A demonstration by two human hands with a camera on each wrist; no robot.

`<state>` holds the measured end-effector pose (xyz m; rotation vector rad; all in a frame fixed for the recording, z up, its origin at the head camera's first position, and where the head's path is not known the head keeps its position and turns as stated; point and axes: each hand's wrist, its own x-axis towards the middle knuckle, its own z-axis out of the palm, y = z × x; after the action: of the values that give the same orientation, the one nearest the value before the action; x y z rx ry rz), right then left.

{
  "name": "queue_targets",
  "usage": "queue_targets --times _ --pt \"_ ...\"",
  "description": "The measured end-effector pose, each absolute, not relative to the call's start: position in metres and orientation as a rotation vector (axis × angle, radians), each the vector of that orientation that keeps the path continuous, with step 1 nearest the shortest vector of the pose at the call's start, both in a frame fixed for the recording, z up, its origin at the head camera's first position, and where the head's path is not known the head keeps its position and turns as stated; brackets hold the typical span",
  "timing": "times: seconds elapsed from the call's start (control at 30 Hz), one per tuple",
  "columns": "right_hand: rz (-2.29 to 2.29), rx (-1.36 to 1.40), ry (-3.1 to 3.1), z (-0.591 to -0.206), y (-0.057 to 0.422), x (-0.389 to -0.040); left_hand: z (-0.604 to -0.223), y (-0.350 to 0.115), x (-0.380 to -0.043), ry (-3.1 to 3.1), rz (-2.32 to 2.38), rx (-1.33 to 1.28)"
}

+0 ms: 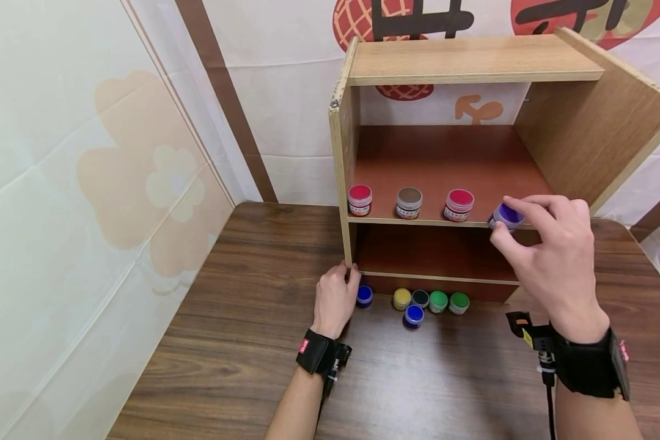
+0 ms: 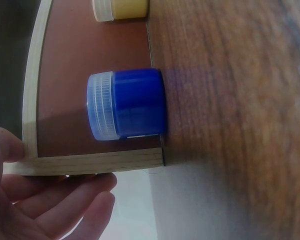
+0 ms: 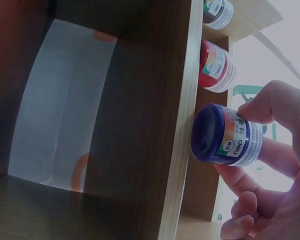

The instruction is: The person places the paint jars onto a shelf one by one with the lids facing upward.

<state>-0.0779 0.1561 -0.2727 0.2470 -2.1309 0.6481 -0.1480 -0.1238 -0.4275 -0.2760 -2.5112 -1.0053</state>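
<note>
My right hand pinches a purple paint jar between thumb and fingers, at the front edge of the upper board on the right of a small wooden shelf. In the right wrist view its base is partly seen from below; I cannot tell whether it bears on the board. To its left on that board stand a red jar, a brown one and another red one. My left hand grips the shelf's lower left side panel. Close beside it stands a blue jar on the table.
In front of the shelf's base, on the dark wooden table, stand a yellow jar, a black jar, two green jars and a second blue jar. Patterned cloth hangs behind and at the left.
</note>
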Motion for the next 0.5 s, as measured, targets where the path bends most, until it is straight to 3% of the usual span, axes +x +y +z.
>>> queue_targets --times 0.5 --pt "0.665 0.182 -2.138 -0.2751 0.1599 -0.0888 -0.4274 -0.1236 -0.1473 -2.498 -1.0 -0.283"
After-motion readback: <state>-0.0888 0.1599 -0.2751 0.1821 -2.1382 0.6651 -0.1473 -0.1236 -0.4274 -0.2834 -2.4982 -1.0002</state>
